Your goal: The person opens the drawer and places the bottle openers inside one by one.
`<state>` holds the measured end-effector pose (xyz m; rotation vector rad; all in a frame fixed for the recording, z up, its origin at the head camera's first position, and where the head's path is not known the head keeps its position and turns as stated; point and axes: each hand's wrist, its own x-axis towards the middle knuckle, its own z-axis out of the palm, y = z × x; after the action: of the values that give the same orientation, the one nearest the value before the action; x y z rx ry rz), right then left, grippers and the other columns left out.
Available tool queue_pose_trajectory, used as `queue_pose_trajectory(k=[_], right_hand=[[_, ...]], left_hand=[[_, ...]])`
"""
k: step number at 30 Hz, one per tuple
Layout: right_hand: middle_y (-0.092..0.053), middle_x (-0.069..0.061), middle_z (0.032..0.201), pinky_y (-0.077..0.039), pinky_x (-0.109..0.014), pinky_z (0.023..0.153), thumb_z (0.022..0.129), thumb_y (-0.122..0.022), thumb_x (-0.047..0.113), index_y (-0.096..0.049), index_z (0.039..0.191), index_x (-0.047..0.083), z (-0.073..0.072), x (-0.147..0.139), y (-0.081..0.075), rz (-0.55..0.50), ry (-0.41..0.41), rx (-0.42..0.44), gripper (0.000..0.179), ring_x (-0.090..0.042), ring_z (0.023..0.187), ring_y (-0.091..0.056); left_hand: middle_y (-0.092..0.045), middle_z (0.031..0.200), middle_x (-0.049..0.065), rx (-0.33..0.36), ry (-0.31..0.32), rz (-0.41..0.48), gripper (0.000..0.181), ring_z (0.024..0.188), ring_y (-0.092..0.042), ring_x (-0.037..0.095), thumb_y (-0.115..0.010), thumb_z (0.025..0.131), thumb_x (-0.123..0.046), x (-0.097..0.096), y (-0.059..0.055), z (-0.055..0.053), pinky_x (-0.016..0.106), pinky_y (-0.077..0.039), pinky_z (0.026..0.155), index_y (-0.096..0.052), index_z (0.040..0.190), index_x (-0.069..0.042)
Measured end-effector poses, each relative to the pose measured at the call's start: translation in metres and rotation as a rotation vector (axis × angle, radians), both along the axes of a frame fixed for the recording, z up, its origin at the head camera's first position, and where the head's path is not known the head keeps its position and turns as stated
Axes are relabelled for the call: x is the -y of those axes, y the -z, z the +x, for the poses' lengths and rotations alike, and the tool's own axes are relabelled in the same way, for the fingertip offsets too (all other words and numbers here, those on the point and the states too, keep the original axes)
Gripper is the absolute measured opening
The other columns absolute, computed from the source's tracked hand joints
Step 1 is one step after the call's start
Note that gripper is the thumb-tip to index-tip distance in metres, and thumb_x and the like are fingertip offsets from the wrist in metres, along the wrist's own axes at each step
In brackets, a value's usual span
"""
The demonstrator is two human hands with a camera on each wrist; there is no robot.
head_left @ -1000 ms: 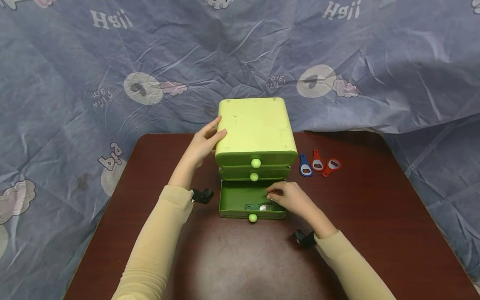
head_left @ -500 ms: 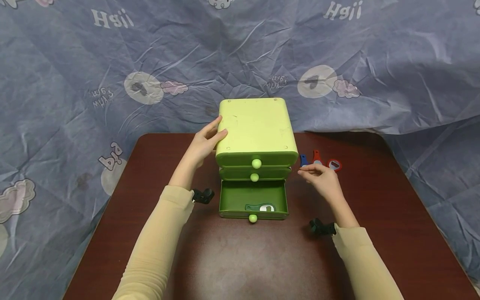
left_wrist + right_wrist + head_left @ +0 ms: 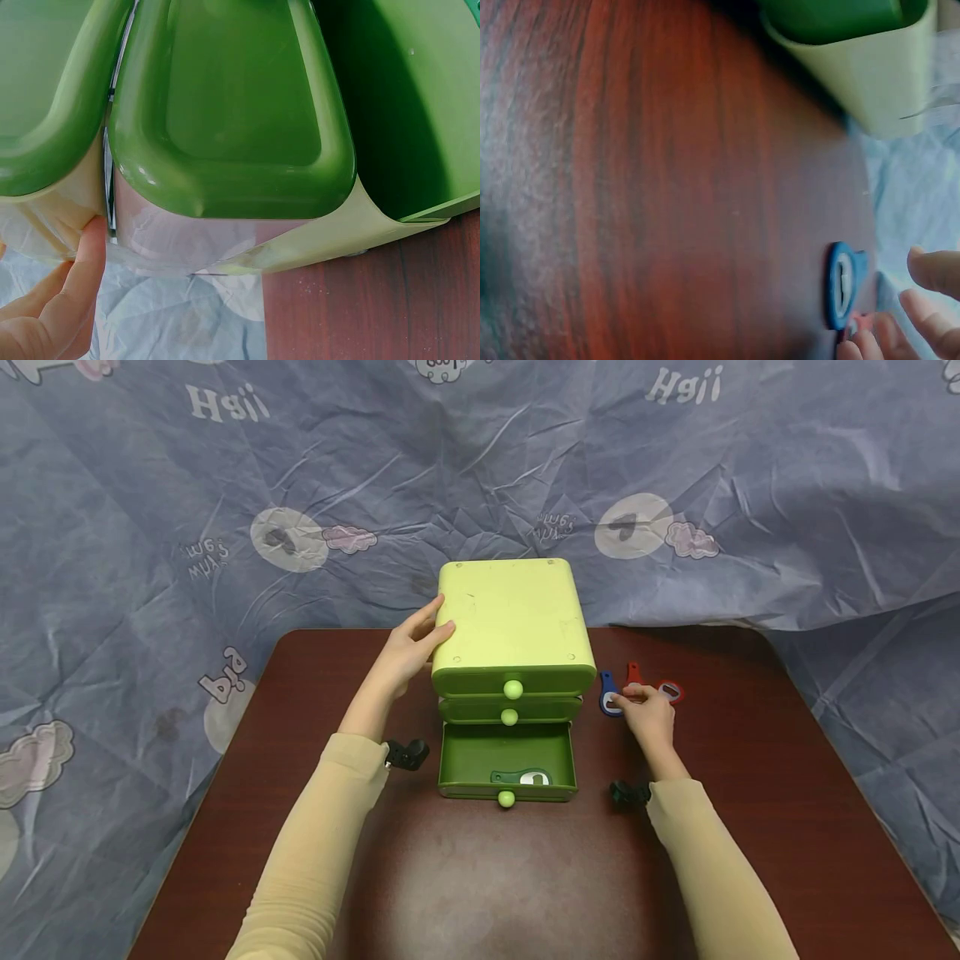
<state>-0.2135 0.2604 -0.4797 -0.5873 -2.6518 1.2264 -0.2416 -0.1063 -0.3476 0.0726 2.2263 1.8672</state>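
A small drawer unit (image 3: 513,618) with a pale yellow top and green drawers stands mid-table. My left hand (image 3: 397,660) rests against its upper left side, thumb at the top edge. The bottom drawer (image 3: 480,747) is pulled out, with a dark green bottle opener (image 3: 512,776) lying near its front. Right of the unit, my right hand (image 3: 651,718) is over the loose bottle openers, thumb and fingers apart with nothing between them. Nearest its fingertips is the blue bottle opener (image 3: 607,683). One red bottle opener (image 3: 633,671) is partly hidden behind the hand, another red bottle opener (image 3: 678,691) beside it.
The unit's top drawer (image 3: 472,682) and middle drawer (image 3: 472,710) are closed, each with a round light green knob. A dark red-brown wooden table (image 3: 495,877) bears everything. Behind it hangs a blue-grey printed cloth (image 3: 450,460).
My right hand has left the bottom drawer, where the green bottle opener now lies uncovered, and moved right and back to the loose openers. My left hand has stayed on the unit.
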Motion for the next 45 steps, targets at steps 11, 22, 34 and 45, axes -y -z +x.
queue_pose_trajectory(k=[11, 22, 34, 45], right_hand=[[-0.06, -0.029, 0.126, -0.041, -0.054, 0.101, 0.09, -0.071, 0.021, -0.063, 0.126, -0.004, -0.011, 0.004, 0.016, 0.077, -0.011, 0.036, 0.044, -0.044, 0.119, -0.052], [-0.051, -0.032, 0.126, -0.038, -0.056, 0.103, 0.087, -0.076, 0.02, -0.059, 0.131, -0.006, -0.014, 0.013, 0.018, 0.16, 0.004, 0.083, 0.054, -0.048, 0.121, -0.044], [-0.05, -0.032, 0.126, -0.031, -0.054, 0.109, 0.084, -0.077, 0.023, -0.054, 0.129, -0.01, -0.016, 0.015, 0.011, 0.073, 0.023, 0.199, 0.061, -0.046, 0.125, -0.038], [-0.057, -0.028, 0.128, -0.044, -0.053, 0.1, 0.087, -0.075, 0.027, -0.06, 0.125, -0.007, -0.01, 0.003, 0.013, -0.022, 0.054, 0.197, 0.053, -0.045, 0.12, -0.048]], left_hand=[[-0.041, 0.155, 0.005, 0.002, 0.005, -0.011, 0.063, 0.125, -0.057, 0.028, -0.062, 0.097, -0.041, -0.001, 0.0, 0.001, 0.046, -0.055, 0.094, -0.031, 0.152, -0.044], [-0.041, 0.155, 0.004, 0.0, 0.008, 0.007, 0.062, 0.126, -0.057, 0.027, -0.062, 0.097, -0.041, -0.002, 0.003, 0.0, 0.047, -0.054, 0.094, -0.032, 0.152, -0.044], [-0.042, 0.154, 0.005, -0.001, 0.007, 0.003, 0.062, 0.124, -0.058, 0.028, -0.062, 0.097, -0.041, -0.001, 0.001, 0.001, 0.046, -0.055, 0.094, -0.032, 0.151, -0.045], [-0.041, 0.155, 0.005, 0.002, 0.0, 0.003, 0.062, 0.126, -0.057, 0.028, -0.061, 0.097, -0.041, 0.001, 0.0, 0.0, 0.047, -0.054, 0.094, -0.032, 0.152, -0.044]])
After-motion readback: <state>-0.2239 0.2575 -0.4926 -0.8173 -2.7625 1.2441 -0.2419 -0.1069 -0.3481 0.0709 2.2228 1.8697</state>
